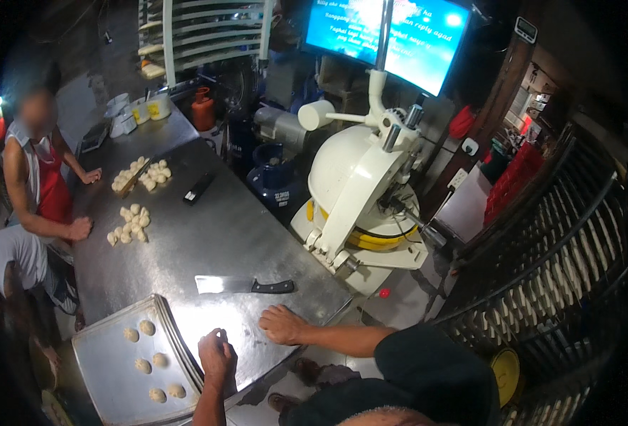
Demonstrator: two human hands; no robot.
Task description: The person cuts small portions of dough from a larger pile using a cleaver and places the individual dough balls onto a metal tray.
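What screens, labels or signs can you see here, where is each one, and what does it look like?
Large flat screen: top centre, behind the white machine; bright blue with pale lines.
Small white rectangular display: upper right, on the wooden post; dark window.
Blue gas cylinder: beside the steel table; pale printed marking on its side.
Yellow tub: table's far end; dark label.

Pale dough balls (pixel 150 358) dot my grey metal tray (pixel 108 383) at the steel table's (pixel 207 241) near corner. The knife (pixel 243 285) has a black handle.
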